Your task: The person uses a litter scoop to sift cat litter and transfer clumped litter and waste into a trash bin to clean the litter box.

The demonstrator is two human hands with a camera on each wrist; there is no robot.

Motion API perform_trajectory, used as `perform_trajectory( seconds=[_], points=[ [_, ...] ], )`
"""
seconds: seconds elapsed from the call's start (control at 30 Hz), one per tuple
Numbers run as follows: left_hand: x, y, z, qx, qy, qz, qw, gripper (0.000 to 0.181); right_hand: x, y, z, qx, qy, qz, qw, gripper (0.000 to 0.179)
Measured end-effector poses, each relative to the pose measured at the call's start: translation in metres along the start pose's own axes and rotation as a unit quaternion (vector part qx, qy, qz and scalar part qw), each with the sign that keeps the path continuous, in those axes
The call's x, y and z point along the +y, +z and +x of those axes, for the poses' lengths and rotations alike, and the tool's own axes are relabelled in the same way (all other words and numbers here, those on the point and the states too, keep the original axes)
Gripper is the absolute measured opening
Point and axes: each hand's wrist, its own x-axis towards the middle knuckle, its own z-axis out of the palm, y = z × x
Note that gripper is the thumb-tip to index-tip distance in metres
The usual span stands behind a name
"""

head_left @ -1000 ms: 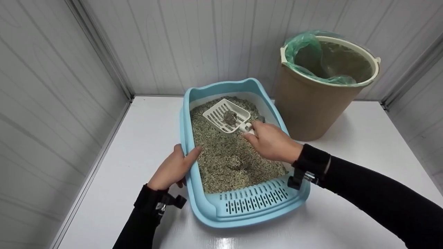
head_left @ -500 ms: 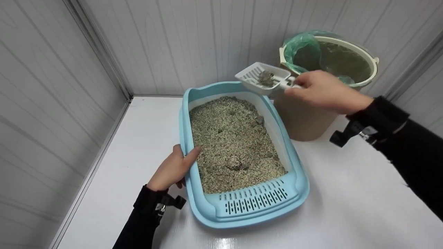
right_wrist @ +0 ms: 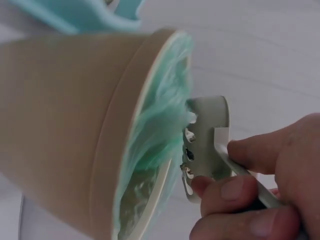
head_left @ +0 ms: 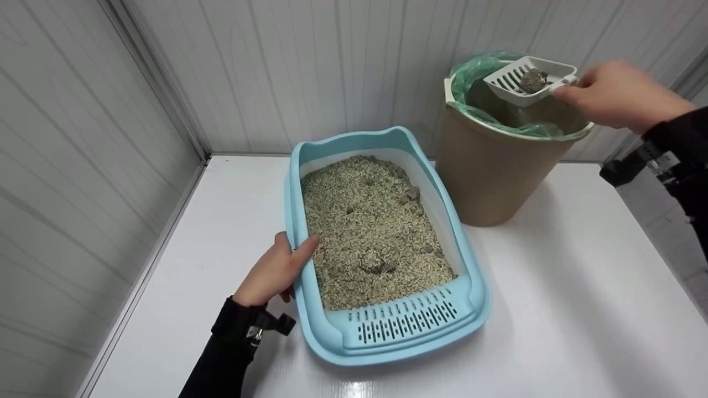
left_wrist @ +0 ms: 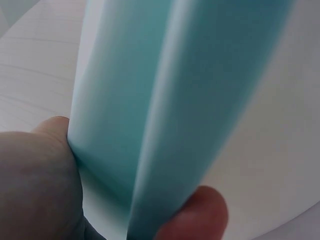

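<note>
My right hand (head_left: 625, 97) grips the handle of a white slotted litter scoop (head_left: 558, 69), held over the mouth of a tan bin (head_left: 487, 171). A greyish clump (head_left: 534, 80) lies in the scoop. In the right wrist view the scoop (right_wrist: 207, 120) hangs just off the rim, the fingers (right_wrist: 235, 192) curled round its handle. My left hand (head_left: 274, 271) grips the left rim of a blue litter box (head_left: 470, 249), thumb on the inside. The left wrist view shows the rim (left_wrist: 145, 110) between thumb and fingers. Pellet litter (head_left: 359, 221) with several darker clumps fills the box.
A green bag (head_left: 475, 72) lines the bin, folded over its rim. The bin stands right behind the box's right side. Both rest on a white tabletop (head_left: 221, 210), with panelled walls (head_left: 276, 72) behind and to the left.
My right hand has lifted the scoop with its clump out of the litter box and carried it right and up, over the bin. My left hand has stayed on the rim.
</note>
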Motion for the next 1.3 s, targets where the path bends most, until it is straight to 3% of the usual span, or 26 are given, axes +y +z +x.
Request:
perform_trajectory(
  seconds=[0.13, 0.27, 0.5, 0.63, 0.73, 0.83, 0.9, 0.97, 1.03, 1.2, 1.3],
  points=[
    [-0.001, 0.001, 0.000, -0.001, -0.001, -0.002, 1.0000, 0.102, 0.006, 0.001, 0.002, -0.012, -0.002, -0.054, 0.9985, 0.072],
    [-0.001, 0.001, 0.000, -0.002, -0.003, 0.001, 1.0000, 0.104, 0.004, 0.003, 0.000, -0.012, -0.011, -0.102, 0.9947, 0.059],
    [-0.002, 0.001, 0.001, 0.000, -0.004, 0.005, 1.0000, 0.110, -0.002, 0.007, -0.004, 0.017, -0.032, -0.187, 0.9818, 0.040],
    [-0.002, 0.001, 0.001, 0.000, -0.007, 0.010, 0.9999, 0.106, -0.002, 0.012, -0.008, 0.067, -0.065, -0.212, 0.9728, 0.028],
    [-0.001, 0.000, 0.002, 0.002, -0.006, 0.013, 0.9999, 0.101, -0.001, 0.019, -0.010, 0.136, -0.133, -0.246, 0.9505, 0.015],
    [-0.001, -0.001, 0.002, 0.004, -0.004, 0.016, 0.9999, 0.097, 0.000, 0.027, -0.010, 0.204, -0.218, -0.289, 0.9096, 0.025],
    [-0.001, -0.001, 0.002, 0.005, -0.003, 0.015, 0.9999, 0.097, -0.001, 0.032, -0.010, 0.227, -0.255, -0.310, 0.8872, 0.029],
    [-0.002, -0.001, 0.003, 0.005, -0.004, 0.015, 0.9999, 0.098, -0.001, 0.033, -0.010, 0.237, -0.268, -0.316, 0.8788, 0.033],
    [-0.002, 0.000, 0.003, 0.005, -0.005, 0.015, 0.9999, 0.099, -0.001, 0.031, -0.011, 0.231, -0.252, -0.306, 0.8886, 0.031],
    [-0.001, 0.002, 0.005, 0.004, -0.002, 0.022, 0.9998, 0.103, -0.011, 0.012, -0.022, 0.193, -0.141, -0.230, 0.9435, 0.031],
    [0.000, 0.002, 0.005, 0.002, 0.002, 0.023, 0.9997, 0.103, -0.029, 0.002, -0.034, 0.182, -0.104, -0.184, 0.9603, 0.042]
  ],
)
